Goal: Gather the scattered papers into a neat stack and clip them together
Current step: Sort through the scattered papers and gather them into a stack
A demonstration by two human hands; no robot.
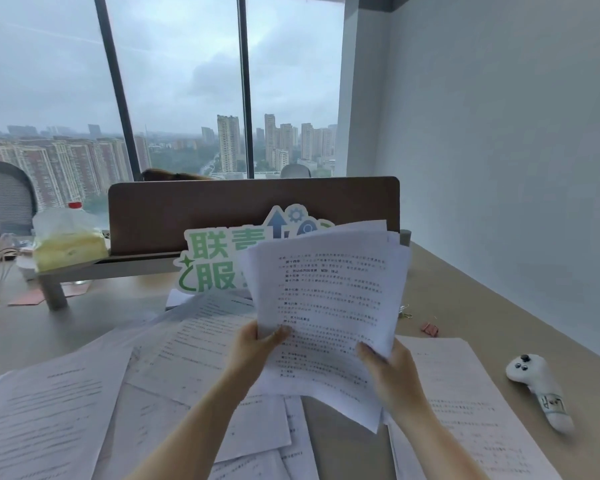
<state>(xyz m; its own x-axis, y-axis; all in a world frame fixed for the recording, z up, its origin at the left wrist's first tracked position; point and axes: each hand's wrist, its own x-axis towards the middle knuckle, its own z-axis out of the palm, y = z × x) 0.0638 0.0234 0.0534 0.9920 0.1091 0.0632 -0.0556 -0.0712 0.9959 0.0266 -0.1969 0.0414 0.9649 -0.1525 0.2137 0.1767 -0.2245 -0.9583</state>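
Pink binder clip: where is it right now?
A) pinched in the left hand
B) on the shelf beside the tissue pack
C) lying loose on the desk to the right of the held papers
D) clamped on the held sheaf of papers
C: the pink binder clip lies on the bare desk, apart from the sheaf of papers that the left hand and right hand hold up.

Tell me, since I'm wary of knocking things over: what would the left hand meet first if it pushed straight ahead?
Probably the green-lettered sign standing behind the held sheaf that the left hand pinches; depth is uncertain.
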